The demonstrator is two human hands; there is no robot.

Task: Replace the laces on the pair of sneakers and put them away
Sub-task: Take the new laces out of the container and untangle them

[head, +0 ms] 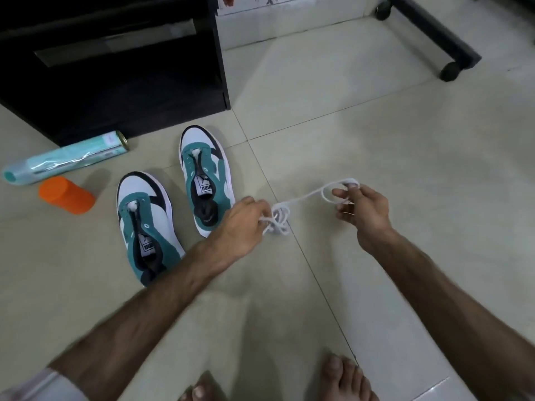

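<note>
White shoelace [301, 199]: light, limp, tangles easily; we take it near an end. Left hand [241, 224] pinches the bunch, right hand [363, 206] probably a loop. Sneakers [176, 198] unlaced, floor.

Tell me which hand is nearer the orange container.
Left. The left hand is right of the orange container, past both sneakers; the right hand is farther right still.

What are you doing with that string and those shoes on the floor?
A person is untangling a white shoelace. The left hand pinches the bunched part, and the right hand has a loop around its fingers. The two teal, white and black sneakers sit side by side on the tiled floor with no laces threaded through yet.
</note>
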